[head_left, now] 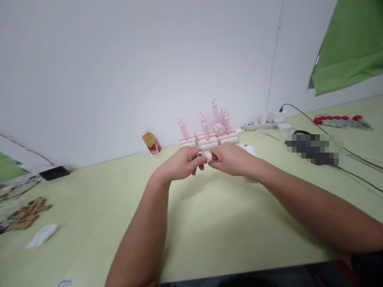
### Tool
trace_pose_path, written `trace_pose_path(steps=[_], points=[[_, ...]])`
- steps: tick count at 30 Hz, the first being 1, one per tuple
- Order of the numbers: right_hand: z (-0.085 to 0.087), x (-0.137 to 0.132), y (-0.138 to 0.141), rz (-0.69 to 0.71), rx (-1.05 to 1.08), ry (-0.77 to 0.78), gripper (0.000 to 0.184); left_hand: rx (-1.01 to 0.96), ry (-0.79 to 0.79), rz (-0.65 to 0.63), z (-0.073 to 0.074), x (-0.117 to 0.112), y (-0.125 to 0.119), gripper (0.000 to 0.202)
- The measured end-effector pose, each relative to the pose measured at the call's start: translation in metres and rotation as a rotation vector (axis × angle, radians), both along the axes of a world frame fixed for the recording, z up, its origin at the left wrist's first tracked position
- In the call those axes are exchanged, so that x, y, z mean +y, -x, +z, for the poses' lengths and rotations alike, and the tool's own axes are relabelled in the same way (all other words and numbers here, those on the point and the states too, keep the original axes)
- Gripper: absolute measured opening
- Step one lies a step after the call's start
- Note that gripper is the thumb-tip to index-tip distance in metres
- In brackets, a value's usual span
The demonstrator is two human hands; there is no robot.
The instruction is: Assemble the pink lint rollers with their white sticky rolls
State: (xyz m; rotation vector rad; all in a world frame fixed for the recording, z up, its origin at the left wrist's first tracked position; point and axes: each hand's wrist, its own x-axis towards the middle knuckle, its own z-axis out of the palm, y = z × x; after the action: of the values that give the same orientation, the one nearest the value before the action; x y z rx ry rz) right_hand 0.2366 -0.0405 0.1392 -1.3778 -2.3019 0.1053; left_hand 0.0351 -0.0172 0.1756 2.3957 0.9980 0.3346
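Observation:
Above the middle of the table, both hands meet on one small pink bottle (208, 157) with a looped white cap. Its cap end is pinched between the thumb and fingers of my left hand (186, 162). My right hand (231, 158) closes round the clear pink body and hides most of it. Just beyond the hands, several similar pink bottles (205, 129) with looped caps stand upright on a row of pink and white cylinders (208, 142). One more cylinder (219, 128) lies on top. Under my right wrist, a white and pink item (250, 150) shows only in part.
A bottle of yellow liquid (151, 142) stands by the wall. At right are a power strip (265, 126), cables, a dark blurred-out item (314, 149) and red-ended tools (342, 121). Brown pieces (31, 213), a white packet (44, 235) and a black device (54, 173) lie left.

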Motion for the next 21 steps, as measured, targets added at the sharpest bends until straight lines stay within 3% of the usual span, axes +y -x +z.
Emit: trace_pose_path(steps=[12,17,21], points=[[0.009,-0.004,-0.004,-0.055,-0.084,-0.031,0.026,-0.025,-0.186,-0.027,-0.002,0.0,-0.007,0.032],[0.005,-0.003,-0.001,-0.049,-0.093,-0.015,0.022,0.041,-0.268,-0.07,-0.001,-0.001,-0.008,0.026],[-0.002,0.006,-0.004,0.029,0.023,0.074,0.019,0.062,-0.302,-0.08,-0.003,0.0,-0.009,0.024]])
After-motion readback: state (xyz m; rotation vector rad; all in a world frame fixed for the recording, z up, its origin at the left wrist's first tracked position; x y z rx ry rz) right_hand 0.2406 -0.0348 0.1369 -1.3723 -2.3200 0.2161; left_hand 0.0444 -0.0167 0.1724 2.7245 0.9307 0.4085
